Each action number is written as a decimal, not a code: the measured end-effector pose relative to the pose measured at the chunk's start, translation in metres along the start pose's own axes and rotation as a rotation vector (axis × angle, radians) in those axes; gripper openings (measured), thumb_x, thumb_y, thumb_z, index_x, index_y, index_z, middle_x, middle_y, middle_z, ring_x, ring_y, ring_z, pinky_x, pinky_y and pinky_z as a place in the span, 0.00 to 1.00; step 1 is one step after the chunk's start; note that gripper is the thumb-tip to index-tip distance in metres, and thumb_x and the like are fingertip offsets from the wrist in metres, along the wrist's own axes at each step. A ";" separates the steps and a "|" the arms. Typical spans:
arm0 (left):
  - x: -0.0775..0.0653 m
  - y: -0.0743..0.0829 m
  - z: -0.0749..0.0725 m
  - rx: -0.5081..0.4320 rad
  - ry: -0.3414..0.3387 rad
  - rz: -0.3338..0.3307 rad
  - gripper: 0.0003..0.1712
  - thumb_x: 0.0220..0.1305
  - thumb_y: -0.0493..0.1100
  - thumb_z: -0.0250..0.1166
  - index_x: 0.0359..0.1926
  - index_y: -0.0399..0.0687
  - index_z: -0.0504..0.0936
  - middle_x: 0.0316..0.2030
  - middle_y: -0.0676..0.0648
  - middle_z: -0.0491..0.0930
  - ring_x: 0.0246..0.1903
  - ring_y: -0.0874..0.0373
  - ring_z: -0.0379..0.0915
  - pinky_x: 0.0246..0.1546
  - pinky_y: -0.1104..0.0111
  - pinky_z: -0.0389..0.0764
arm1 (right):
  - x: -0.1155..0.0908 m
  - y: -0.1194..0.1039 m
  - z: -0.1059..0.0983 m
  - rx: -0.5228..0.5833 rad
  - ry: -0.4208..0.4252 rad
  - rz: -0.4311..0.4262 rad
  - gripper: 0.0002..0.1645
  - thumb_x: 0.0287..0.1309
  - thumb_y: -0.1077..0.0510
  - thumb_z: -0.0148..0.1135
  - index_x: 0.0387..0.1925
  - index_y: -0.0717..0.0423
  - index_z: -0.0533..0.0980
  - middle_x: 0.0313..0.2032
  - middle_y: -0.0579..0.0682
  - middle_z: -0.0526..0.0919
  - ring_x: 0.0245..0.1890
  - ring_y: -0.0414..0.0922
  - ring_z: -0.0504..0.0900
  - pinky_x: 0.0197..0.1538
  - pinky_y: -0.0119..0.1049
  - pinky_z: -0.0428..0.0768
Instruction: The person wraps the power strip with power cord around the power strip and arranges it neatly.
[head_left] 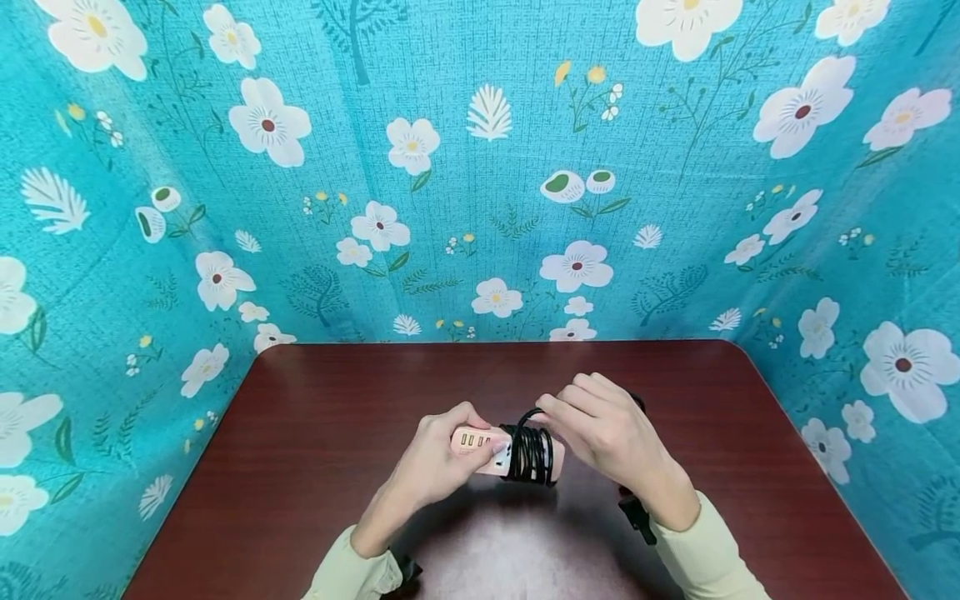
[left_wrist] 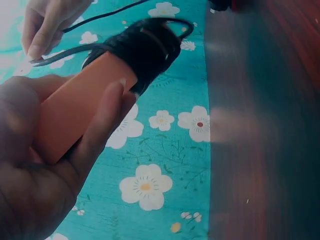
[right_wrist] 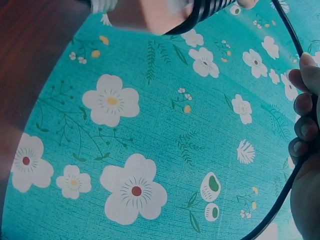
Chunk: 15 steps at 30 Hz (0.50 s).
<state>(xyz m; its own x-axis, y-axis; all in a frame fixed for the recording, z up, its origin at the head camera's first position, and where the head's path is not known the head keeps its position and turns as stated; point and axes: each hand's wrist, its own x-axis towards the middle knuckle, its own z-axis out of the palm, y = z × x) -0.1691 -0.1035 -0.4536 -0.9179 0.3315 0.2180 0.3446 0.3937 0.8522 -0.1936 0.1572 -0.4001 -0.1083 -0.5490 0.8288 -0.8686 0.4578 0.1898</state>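
A pink power strip (head_left: 467,439) with USB ports and sockets is held up over the table in the head view. My left hand (head_left: 435,457) grips its left end, thumb across the socket face. Several turns of black cord (head_left: 531,457) wrap round the strip's right half. My right hand (head_left: 611,429) pinches the cord's loose length just right of the strip. The right wrist view shows that cord (right_wrist: 285,22) running through the curled fingers (right_wrist: 304,127). In the left wrist view the strip's plain underside (left_wrist: 85,105) faces the camera.
A dark red-brown table (head_left: 300,417) with rounded far corners lies below the hands. Blue-green flowered cloth (head_left: 450,208) hangs behind it and along both sides. Dark straps or devices (head_left: 637,517) sit at the wrists, by the pale sleeves (head_left: 705,550).
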 end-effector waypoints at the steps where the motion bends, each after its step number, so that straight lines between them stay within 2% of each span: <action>1: 0.000 0.000 0.000 -0.042 -0.040 -0.019 0.11 0.64 0.50 0.77 0.37 0.56 0.82 0.27 0.50 0.87 0.19 0.64 0.79 0.18 0.69 0.82 | 0.000 0.000 0.000 0.006 0.002 0.000 0.15 0.78 0.52 0.59 0.39 0.57 0.86 0.24 0.44 0.76 0.26 0.41 0.67 0.31 0.31 0.63; 4: 0.000 -0.003 -0.002 -0.160 -0.149 -0.080 0.10 0.65 0.49 0.76 0.37 0.55 0.82 0.26 0.48 0.86 0.20 0.59 0.83 0.20 0.65 0.85 | 0.001 0.001 0.001 0.026 0.012 -0.007 0.16 0.78 0.52 0.59 0.39 0.57 0.86 0.23 0.44 0.75 0.26 0.40 0.66 0.31 0.31 0.62; 7: 0.001 -0.005 -0.003 -0.217 -0.213 -0.087 0.10 0.65 0.48 0.76 0.38 0.55 0.82 0.29 0.48 0.87 0.21 0.57 0.85 0.22 0.60 0.87 | 0.002 0.002 0.002 0.048 0.024 -0.012 0.16 0.77 0.52 0.59 0.39 0.57 0.86 0.23 0.44 0.75 0.25 0.40 0.66 0.31 0.30 0.61; 12: 0.002 -0.004 -0.004 -0.206 -0.224 -0.062 0.09 0.64 0.48 0.77 0.37 0.58 0.82 0.30 0.50 0.88 0.21 0.59 0.83 0.21 0.62 0.86 | 0.002 0.003 0.002 0.069 0.035 -0.003 0.15 0.76 0.52 0.61 0.39 0.57 0.86 0.23 0.44 0.74 0.25 0.40 0.65 0.30 0.30 0.60; 15: 0.000 -0.003 -0.004 -0.261 -0.253 -0.081 0.09 0.64 0.46 0.76 0.38 0.55 0.83 0.32 0.47 0.88 0.22 0.58 0.85 0.22 0.61 0.87 | 0.001 0.003 0.003 0.083 0.039 0.001 0.14 0.75 0.52 0.62 0.38 0.57 0.86 0.23 0.44 0.74 0.25 0.40 0.66 0.31 0.30 0.60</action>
<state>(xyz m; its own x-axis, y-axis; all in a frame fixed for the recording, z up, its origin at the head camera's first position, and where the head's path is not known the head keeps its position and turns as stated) -0.1711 -0.1078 -0.4541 -0.8511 0.5227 0.0482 0.1809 0.2059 0.9617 -0.1975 0.1560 -0.4001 -0.0919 -0.5199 0.8493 -0.9057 0.3981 0.1457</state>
